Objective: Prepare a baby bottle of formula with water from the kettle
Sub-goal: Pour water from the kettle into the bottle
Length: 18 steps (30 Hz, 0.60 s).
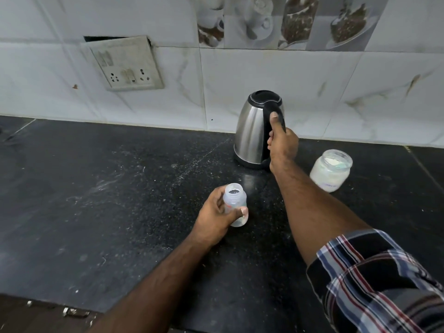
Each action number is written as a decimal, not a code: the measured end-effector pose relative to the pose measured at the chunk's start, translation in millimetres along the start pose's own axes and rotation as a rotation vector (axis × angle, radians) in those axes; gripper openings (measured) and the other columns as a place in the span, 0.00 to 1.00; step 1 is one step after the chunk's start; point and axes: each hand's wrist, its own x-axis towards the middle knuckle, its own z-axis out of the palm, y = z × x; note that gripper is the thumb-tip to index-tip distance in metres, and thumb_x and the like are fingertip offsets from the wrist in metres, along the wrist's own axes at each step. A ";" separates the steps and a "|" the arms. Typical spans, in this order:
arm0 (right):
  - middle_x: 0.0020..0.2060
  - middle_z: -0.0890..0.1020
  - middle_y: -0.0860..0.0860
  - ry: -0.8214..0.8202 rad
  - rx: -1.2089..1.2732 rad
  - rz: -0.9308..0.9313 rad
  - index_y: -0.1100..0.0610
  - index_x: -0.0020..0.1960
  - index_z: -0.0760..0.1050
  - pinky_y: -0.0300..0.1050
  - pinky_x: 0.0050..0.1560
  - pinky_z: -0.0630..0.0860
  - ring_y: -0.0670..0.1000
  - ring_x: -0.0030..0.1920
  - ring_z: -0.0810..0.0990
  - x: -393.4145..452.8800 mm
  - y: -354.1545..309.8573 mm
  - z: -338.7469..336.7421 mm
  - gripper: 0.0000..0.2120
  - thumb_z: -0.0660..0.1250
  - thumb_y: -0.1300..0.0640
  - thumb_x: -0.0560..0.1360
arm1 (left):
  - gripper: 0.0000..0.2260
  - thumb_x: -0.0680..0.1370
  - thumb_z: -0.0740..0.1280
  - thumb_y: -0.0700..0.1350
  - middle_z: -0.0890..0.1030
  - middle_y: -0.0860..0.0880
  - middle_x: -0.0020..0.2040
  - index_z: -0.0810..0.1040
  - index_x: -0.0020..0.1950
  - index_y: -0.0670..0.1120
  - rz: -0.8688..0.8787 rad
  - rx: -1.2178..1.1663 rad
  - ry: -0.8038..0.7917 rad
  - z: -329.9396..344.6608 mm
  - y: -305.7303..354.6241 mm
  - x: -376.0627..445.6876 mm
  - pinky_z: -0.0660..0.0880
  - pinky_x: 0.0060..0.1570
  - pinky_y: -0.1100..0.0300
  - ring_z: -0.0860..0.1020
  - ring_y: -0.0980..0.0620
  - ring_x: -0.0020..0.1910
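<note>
Left hand (217, 213) grips open bottle (235, 205) upright on surface (108, 200); right hand (282, 140) wraps kettle (252, 131) handle; powder jar (331, 169) beside kettle.

A grimy socket plate (127, 63) (hanging crooked) on the tiled wall (264, 75).

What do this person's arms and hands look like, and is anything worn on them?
Both hands are bare: the left hand and the right hand show no gloves, rings or watch. The left forearm is uncovered as far as the picture's edge. The right arm has a plaid sleeve, checked in dark, white, blue and red, ending near the elbow.
</note>
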 end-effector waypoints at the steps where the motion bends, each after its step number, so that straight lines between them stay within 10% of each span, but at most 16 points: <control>1: 0.24 0.74 0.44 0.023 0.017 -0.004 0.54 0.35 0.74 0.38 0.27 0.69 0.44 0.24 0.70 -1.6 -1.9 -0.6 0.23 0.74 0.35 0.71 | 0.25 0.70 0.79 0.39 0.84 0.49 0.61 0.76 0.64 0.50 0.006 -0.008 0.005 -1.0 0.3 0.6 0.78 0.60 0.62 0.83 0.55 0.59; 18: 0.28 0.78 0.49 -0.070 0.007 -0.154 0.53 0.33 0.78 0.41 0.24 0.67 0.48 0.25 0.71 -88.3 -94.2 -59.5 0.26 0.71 0.30 0.69 | 0.23 0.74 0.79 0.39 0.86 0.52 0.58 0.77 0.65 0.52 0.057 0.020 -0.070 20.6 32.1 -27.4 0.78 0.56 0.63 0.84 0.56 0.57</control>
